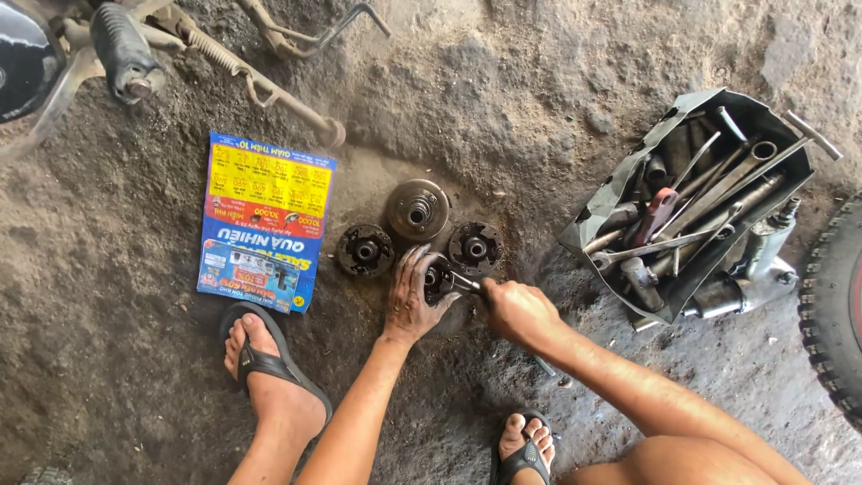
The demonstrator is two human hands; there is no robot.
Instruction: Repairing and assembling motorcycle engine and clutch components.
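My left hand (411,301) presses down on a small dark round metal part (437,277) on the dirt floor, holding it steady. My right hand (516,310) grips the handle of a wrench (465,284) whose head sits on that part. Around it lie three greasy round parts: a black hub (365,251) to the left, a rusty drum-shaped one (417,209) behind, and another dark hub (474,247) to the right. My feet in black flip-flops (269,364) rest at either side.
A metal tray (620,193) full of wrenches and sockets sits at the right, beside a tyre (831,314). A colourful printed leaflet (265,220) lies at the left. Motorbike footpeg and stand parts (126,49) fill the top left.
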